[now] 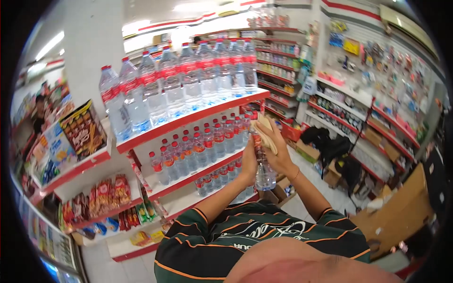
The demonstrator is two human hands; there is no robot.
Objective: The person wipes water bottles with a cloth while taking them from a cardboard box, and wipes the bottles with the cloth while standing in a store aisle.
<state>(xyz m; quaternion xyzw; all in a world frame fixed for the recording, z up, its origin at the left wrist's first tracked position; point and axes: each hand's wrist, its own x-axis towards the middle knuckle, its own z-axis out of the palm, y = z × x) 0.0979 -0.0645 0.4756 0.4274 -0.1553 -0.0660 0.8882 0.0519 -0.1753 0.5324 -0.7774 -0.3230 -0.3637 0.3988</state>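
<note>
A clear water bottle (265, 178) with a red label is held upright in front of my chest. My left hand (250, 162) is closed around its left side. On the other side, my right hand (281, 153) presses a folded pale yellow cloth (266, 133) against the bottle's upper part. The cloth and fingers hide much of the label. Just left of my hands, rows of small red-capped water bottles (198, 146) stand on the middle shelf (188, 184). Large water bottles (172, 80) line the top shelf (198, 115).
Snack packs (111, 191) and a brown snack box (83, 129) fill the shelves at left. Stocked wall shelves (278, 66) run along the back. Black bags (325, 141) and an open carton (304, 151) sit on the floor at right, near a large cardboard sheet (396, 217).
</note>
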